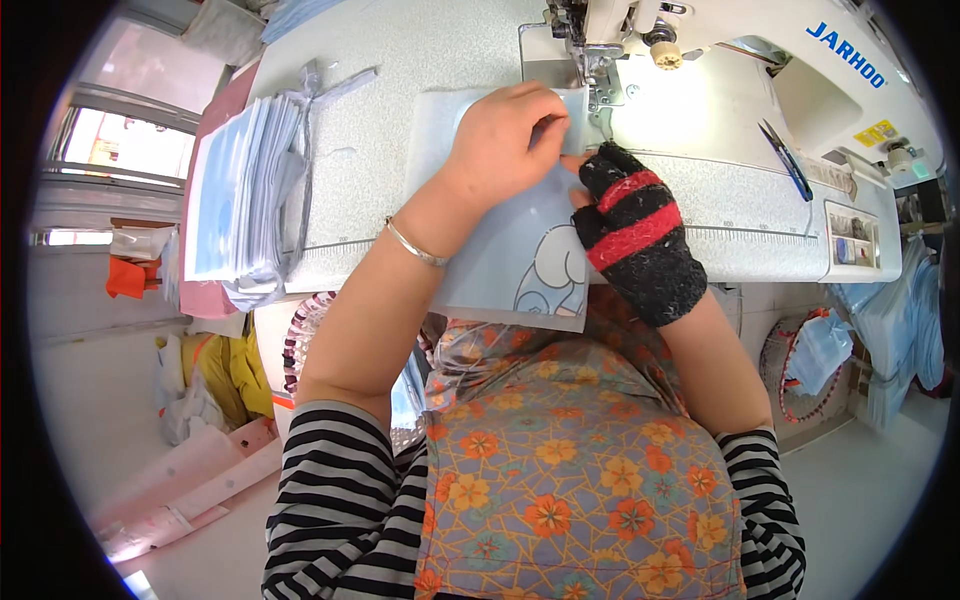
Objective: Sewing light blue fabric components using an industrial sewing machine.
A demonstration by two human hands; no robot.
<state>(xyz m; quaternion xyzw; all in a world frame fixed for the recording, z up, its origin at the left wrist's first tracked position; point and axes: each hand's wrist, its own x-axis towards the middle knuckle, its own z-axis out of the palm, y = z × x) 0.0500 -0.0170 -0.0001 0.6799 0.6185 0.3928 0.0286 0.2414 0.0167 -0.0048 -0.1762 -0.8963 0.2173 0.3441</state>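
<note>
A light blue sheet (490, 255) with a cartoon print lies on the sewing table, and its near end hangs over the front edge. My bare left hand (505, 145) rests on its far part, fingers curled with the thumb close to the fingertips. At the sheet's right edge, my right hand (640, 235) wears a black and red fingerless glove and pinches the edge between thumb and finger. Just beyond both hands is the presser foot (600, 95) of a white sewing machine (840, 85). The sheet's far right corner lies beside this foot.
On the table's left lies a stack of folded blue pieces (235, 190) tied with a grey strip. Thread snips (788, 160) lie at the right, near a small parts tray (853, 245). Below the table, a basket (800, 365) holds blue pieces, with more bundles (895, 330) beside it.
</note>
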